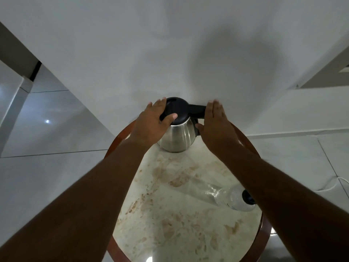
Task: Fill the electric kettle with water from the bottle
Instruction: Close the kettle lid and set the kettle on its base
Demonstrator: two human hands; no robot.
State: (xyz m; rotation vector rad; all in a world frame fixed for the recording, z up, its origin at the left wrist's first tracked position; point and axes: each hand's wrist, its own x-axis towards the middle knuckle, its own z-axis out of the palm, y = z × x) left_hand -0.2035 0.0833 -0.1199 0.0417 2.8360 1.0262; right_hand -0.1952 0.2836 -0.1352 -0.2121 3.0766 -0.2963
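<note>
A person's left hand (152, 122) is resting on the black lid (174, 110) of a stainless-steel electric kettle (177, 136), its fingers (160, 104) curling over the lid's left rim and the thumb lying across the top, gripping the lid. The kettle is standing upright at the far edge of a round, marble-patterned surface (170, 214) with a reddish wooden rim, close against a white wall (170, 44). Just right of the lid, the right hand (215, 125) is wrapping around the kettle's black handle (197, 110), fingers held together and extended over it, thumb tucked beneath; how firmly it is gripping cannot be told. Further right, near the surface's right edge, a clear plastic bottle (229, 197) is lying on its side, its dark cap (248, 197) pointing right, partly hidden beneath the right forearm, well apart from the kettle.
</note>
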